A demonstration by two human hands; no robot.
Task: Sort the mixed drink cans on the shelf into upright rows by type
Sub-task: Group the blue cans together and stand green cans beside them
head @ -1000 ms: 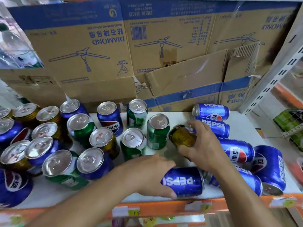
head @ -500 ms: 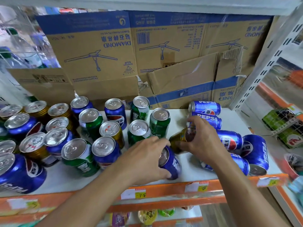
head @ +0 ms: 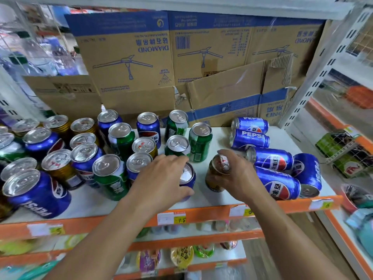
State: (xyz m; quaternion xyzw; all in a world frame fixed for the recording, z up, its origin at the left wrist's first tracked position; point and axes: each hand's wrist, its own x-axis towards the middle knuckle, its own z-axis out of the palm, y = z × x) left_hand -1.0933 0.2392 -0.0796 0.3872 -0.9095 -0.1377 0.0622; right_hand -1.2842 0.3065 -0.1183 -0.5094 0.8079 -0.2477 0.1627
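Closest to me, the orange front edge [head: 201, 216] of the shelf [head: 220, 136] is showing little price tags [head: 171, 218]. Just past it, my left grip [head: 161, 178] is wrapping around a blue can [head: 188, 175], which is sitting near the front of the shelf with its silver top facing up. Right beside it, my right grip [head: 240, 176] is holding a gold can [head: 216, 176], which is leaning a little (I cannot tell if its bottom is touching the shelf). To my right, a bunch of blue Pepsi cans [head: 272, 160] are lying on their sides, bumping into each other. To my left, mixed cans [head: 84, 158] in blue, green and gold are standing close together. Two green cans [head: 199, 144] are standing just behind my grips. At the very back, big brown boxes [head: 129, 63] are sitting behind all the cans, with their blue words upside down.
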